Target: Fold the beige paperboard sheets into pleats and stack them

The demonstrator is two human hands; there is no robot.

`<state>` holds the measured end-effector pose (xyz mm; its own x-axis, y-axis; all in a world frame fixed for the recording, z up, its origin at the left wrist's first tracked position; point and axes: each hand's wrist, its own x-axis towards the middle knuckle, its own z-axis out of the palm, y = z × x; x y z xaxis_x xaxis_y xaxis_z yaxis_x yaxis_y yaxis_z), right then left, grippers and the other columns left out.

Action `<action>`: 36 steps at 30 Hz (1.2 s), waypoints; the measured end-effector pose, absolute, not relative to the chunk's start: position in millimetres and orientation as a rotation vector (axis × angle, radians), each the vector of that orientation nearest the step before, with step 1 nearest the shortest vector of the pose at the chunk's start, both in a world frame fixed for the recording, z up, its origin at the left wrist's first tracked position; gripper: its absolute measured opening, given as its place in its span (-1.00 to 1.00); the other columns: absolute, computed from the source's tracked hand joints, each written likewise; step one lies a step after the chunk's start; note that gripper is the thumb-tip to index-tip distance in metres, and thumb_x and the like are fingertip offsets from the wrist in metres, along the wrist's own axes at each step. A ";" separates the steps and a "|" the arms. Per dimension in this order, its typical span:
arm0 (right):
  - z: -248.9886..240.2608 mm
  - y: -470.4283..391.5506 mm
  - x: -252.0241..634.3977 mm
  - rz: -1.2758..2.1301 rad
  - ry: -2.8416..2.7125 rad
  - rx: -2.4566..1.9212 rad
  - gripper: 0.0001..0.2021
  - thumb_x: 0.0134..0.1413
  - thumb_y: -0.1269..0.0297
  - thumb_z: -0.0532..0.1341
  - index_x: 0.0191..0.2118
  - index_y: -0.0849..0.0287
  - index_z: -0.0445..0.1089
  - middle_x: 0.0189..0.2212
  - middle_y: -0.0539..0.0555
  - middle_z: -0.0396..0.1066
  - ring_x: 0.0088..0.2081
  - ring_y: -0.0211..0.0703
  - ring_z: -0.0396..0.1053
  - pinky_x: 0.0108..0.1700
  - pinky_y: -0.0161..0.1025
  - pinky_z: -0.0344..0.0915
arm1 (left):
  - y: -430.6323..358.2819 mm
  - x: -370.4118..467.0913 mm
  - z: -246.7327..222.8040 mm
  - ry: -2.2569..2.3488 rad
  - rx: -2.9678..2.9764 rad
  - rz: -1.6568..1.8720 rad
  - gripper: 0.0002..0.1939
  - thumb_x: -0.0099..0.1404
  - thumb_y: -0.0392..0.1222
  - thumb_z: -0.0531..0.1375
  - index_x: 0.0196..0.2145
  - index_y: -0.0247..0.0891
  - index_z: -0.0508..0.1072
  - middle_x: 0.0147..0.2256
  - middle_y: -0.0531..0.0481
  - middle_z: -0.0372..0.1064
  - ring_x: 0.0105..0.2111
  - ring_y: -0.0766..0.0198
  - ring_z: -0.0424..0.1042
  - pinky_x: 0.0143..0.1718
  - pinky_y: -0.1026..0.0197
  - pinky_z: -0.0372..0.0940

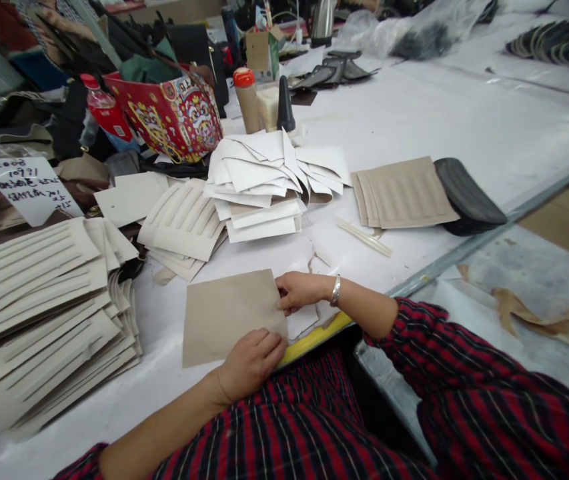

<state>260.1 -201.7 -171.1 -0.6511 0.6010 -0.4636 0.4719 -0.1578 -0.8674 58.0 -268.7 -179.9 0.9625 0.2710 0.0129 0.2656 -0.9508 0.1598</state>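
A flat, plain beige sheet (231,310) lies in front of me near the table's front edge. My left hand (253,360) rests on its lower right corner, the fingers curled together over the sheet; their tips are partly hidden. At the sheet's right side, my right hand (304,291) is closed with thumb and fingers at the edge. White scraps (303,321) lie under and beside my right wrist. To the left is a tall stack of ribbed beige panels (39,313), and a smaller ribbed stack (184,223) sits behind the sheet.
Behind the hands stands a pile of white pieces (259,173). Further right are ribbed tan panels (404,197), dark curved pieces (469,193) and pale thin strips (364,238). A red patterned box (169,117), a bottle (107,110) and an orange-capped container (247,100) stand at the back.
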 end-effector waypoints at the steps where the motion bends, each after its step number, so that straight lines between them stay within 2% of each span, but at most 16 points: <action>1: -171.5 -200.6 261.2 1.854 -2.057 -1.276 -0.82 -0.12 0.43 0.15 -0.29 0.29 0.32 -0.57 -0.01 0.40 -0.54 -0.33 0.32 -0.48 -0.41 0.23 | -269.1 58.2 -179.6 0.417 2.959 0.026 -0.72 0.30 -0.34 -0.10 -0.11 -0.38 0.31 -0.29 -0.13 0.33 -0.38 0.22 0.22 -0.35 0.18 0.23; 4: -167.7 -197.9 261.7 1.618 -2.293 -1.280 -0.84 -0.16 0.42 0.18 -0.34 0.30 0.36 -0.53 0.03 0.43 -0.51 -0.30 0.33 -0.48 -0.42 0.18 | -270.4 58.8 -177.7 0.406 2.998 -0.042 -0.72 0.29 -0.36 -0.09 -0.10 -0.36 0.30 -0.06 -0.20 0.26 -0.32 0.21 0.23 -0.29 0.17 0.23; 7: -162.7 -197.7 259.9 1.577 -2.343 -1.291 -0.85 -0.14 0.41 0.17 -0.34 0.30 0.37 -0.53 0.03 0.44 -0.53 -0.31 0.32 -0.48 -0.43 0.15 | -271.2 60.4 -174.5 0.392 3.020 -0.134 -0.73 0.27 -0.36 -0.07 -0.11 -0.33 0.30 0.10 -0.17 0.11 -0.28 0.20 0.22 -0.24 0.16 0.22; 11: -160.3 -196.5 259.3 1.495 -2.394 -1.313 -0.84 -0.14 0.39 0.18 -0.34 0.30 0.38 -0.54 0.03 0.44 -0.51 -0.31 0.31 -0.47 -0.43 0.12 | -271.3 61.8 -172.6 0.405 3.014 -0.192 -0.74 0.27 -0.35 -0.05 -0.10 -0.32 0.29 0.11 -0.14 0.10 -0.27 0.21 0.22 -0.23 0.16 0.21; 15: -162.1 -189.3 259.4 1.203 -2.482 -1.374 -0.79 -0.11 0.27 0.21 -0.33 0.29 0.41 -0.41 0.10 0.44 -0.41 -0.25 0.31 -0.42 -0.40 0.12 | -271.2 60.2 -173.9 0.415 3.014 -0.194 -0.72 0.27 -0.36 -0.06 -0.08 -0.33 0.29 0.12 -0.13 0.10 -0.27 0.21 0.22 -0.22 0.17 0.22; 19: -167.0 -182.9 257.2 0.946 -2.614 -1.408 -0.78 -0.14 0.22 0.23 -0.41 0.30 0.43 -0.32 0.16 0.42 -0.37 -0.20 0.31 -0.39 -0.36 0.13 | -270.7 59.1 -174.3 0.431 2.998 -0.179 -0.70 0.27 -0.37 -0.08 -0.05 -0.34 0.26 0.12 -0.14 0.10 -0.26 0.21 0.23 -0.19 0.17 0.23; 24: -170.9 -181.7 256.9 0.910 -2.641 -1.374 -0.80 -0.15 0.22 0.23 -0.44 0.28 0.44 -0.28 0.15 0.40 -0.36 -0.21 0.32 -0.36 -0.36 0.15 | -272.1 61.0 -172.1 0.534 2.987 -0.196 -0.72 0.25 -0.40 -0.06 -0.11 -0.34 0.29 0.12 -0.23 0.08 -0.26 0.21 0.25 -0.18 0.16 0.24; 32: -173.1 -183.9 254.4 0.830 -2.655 -1.356 -0.79 -0.17 0.21 0.23 -0.42 0.27 0.43 -0.27 0.14 0.36 -0.36 -0.18 0.31 -0.39 -0.33 0.14 | -269.0 69.7 -178.6 0.714 2.864 -0.130 -0.72 0.23 -0.41 -0.05 -0.09 -0.39 0.24 -0.03 -0.24 0.25 -0.21 0.18 0.30 -0.17 0.16 0.27; 36: -172.3 -174.4 256.6 0.910 -2.667 -1.375 -0.75 -0.16 0.18 0.22 -0.38 0.29 0.43 -0.32 0.15 0.38 -0.38 -0.18 0.32 -0.42 -0.34 0.14 | -263.3 76.3 -179.4 0.879 2.754 -0.107 -0.79 0.25 -0.38 -0.08 -0.24 -0.30 0.29 0.11 -0.23 0.08 -0.16 0.17 0.33 -0.23 0.13 0.29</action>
<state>256.6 -174.4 -172.3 -0.6157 0.7475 -0.2495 0.7440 0.4471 -0.4966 76.3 -263.3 -179.4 0.8153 0.5608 -0.1443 0.5790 -0.7872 0.2124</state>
